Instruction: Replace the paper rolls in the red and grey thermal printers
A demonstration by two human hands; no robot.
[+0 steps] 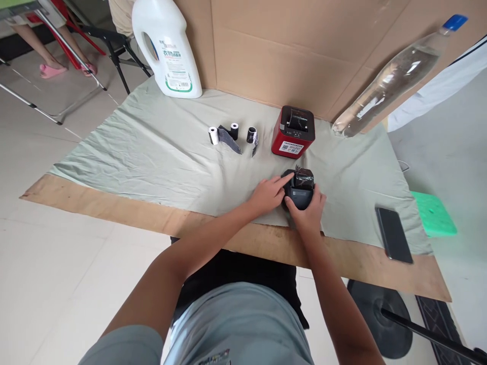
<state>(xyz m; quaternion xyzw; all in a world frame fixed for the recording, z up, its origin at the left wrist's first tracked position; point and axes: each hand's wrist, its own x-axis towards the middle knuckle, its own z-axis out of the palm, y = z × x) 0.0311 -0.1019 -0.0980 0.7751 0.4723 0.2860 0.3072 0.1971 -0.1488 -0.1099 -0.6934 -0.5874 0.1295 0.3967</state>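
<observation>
Both bare hands worked at a compact black printer (299, 197), which lay near the front edge of the tabletop (114, 196), right of the middle of the view. The right hand (310, 215) gripped it from the near side, its thumb on the front and its other fingers bent around the right flank, so the opening between them was filled by the casing. The left hand (269, 195) reached in from the left with its index finger stretched onto the printer's upper left part; its other fingers were bent, and whether they had hold of anything could not be told. A shiny dark roll (305, 178) sat in the printer's top.

Just beyond stood a red desktop printer (292, 134) with a black top and a white label. To its left, on the pale green cloth (163, 152), three small paper rolls (213, 136) stood on end, with dark loose strips trailing from them.

A white detergent jug (173, 61) stood at the back left, before a cardboard panel (274, 56). A clear plastic bottle (391, 83) with a blue cap was at the back right. A black smartphone (394, 234) lay near the right end, partly over the bare wooden edge.
</observation>
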